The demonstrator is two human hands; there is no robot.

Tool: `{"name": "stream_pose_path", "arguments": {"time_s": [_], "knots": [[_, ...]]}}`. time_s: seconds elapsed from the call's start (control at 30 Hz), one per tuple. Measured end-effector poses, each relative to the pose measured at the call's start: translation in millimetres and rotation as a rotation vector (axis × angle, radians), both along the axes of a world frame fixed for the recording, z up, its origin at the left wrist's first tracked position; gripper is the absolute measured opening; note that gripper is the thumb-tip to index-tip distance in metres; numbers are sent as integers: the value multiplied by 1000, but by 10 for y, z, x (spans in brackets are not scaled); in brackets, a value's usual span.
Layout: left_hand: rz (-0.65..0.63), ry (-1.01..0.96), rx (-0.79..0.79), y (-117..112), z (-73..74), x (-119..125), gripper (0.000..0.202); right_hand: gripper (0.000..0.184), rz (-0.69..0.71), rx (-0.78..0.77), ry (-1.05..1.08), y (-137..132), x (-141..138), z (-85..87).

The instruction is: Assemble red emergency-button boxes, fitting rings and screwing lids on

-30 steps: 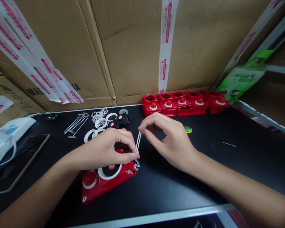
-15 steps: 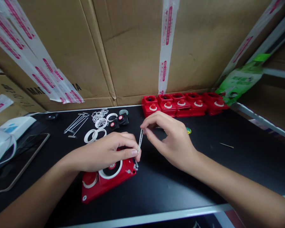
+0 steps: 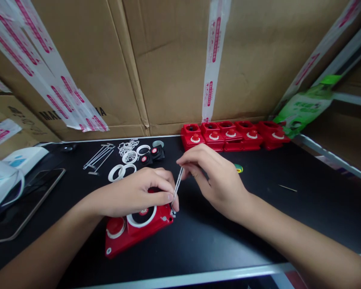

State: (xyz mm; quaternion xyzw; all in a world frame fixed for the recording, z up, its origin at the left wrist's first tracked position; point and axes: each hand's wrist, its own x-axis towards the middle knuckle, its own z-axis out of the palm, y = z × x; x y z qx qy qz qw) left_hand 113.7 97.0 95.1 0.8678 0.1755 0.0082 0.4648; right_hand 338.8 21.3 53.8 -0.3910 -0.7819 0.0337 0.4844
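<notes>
A red plastic housing (image 3: pixel 132 241) lies tilted on the black tabletop, with a red round knob (image 3: pixel 116 225) and a white ring (image 3: pixel 142 224) around a black centre on its face. My left hand (image 3: pixel 141 188) is wrapped over its far edge, thumb and fingers closed near the right corner, where a small metal piece (image 3: pixel 173 213) shows. A thin pale doubled strand (image 3: pixel 177 185) rises from there; chain or wire, I cannot tell. Its upper end is pinched between the thumb and index finger of my right hand (image 3: pixel 216 180). My left fingertips hide the strand's lower end.
Behind my hands stand several red housings (image 3: pixel 228 140) in a row, beside a green bottle (image 3: pixel 308 106). White rings (image 3: pixel 116 173), a white chain (image 3: pixel 127 147), black parts (image 3: pixel 152 155) and metal T-shaped rods (image 3: pixel 98 157) lie back left. A phone (image 3: pixel 27 208) lies left; a thin metal pin (image 3: pixel 287 188) right.
My right hand's fingers have shifted slightly lower and curled in more around the strand's upper end. The left hand and the red housing stay nearly as they were; the view has shifted slightly.
</notes>
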Motion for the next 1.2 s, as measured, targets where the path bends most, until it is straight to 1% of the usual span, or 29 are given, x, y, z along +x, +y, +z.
{"name": "stream_pose_path", "arguments": {"time_s": [0.07,0.17,0.23,0.37,0.47,0.57,0.8,0.93,1.1,1.2], "knots": [[-24,-12,19,11,-10,2,30,33,26,-5,-56,1,15,-14],[-50,-32,51,33,-40,-3,23,35,-3,-16,-139,0,27,-21],[-49,-42,59,41,-54,-10,20,33,-26,-26,-171,-1,26,-16],[-6,-35,72,27,-59,-22,16,24,-33,-35,-174,-3,17,9],[35,-25,183,-7,-52,-17,15,21,-37,-32,-162,3,25,25],[67,-7,273,-42,-51,-3,21,22,-29,-35,-160,20,55,30],[63,9,281,-52,-94,11,29,21,8,18,-134,66,62,46],[65,33,260,-58,-84,18,32,21,9,36,-102,56,44,63],[74,51,220,-68,-56,28,33,26,101,17,-194,41,83,57],[81,41,219,-62,-72,28,32,27,99,6,-248,29,88,58]]}}
